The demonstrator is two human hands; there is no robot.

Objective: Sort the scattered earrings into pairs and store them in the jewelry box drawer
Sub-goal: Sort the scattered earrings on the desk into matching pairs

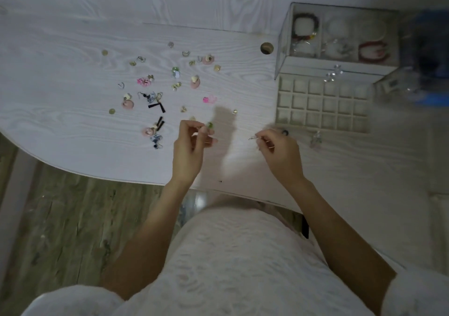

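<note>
Here I have both hands raised just above the pale wood-grain surface (73, 126). My left hand (192, 145) pinches a small green earring (210, 125) between its fingertips; my right hand (279, 150) is closed on a thin wire hook earring (252, 137), with a dark bead (285, 132) showing just beyond its knuckles. The scattered earrings (160, 89) lie to the left and beyond my hands, pink, blue-and-white, gold and black ones mixed together, well apart from the box. The jewelry box (340, 38) stands at the far right with bracelets under its clear top, and its drawer (323, 104) is pulled out, its small compartments bare as far as I can see. A round hole (266, 47) sits in the surface beside the box. Nothing lies between my right hand and the drawer.
</note>
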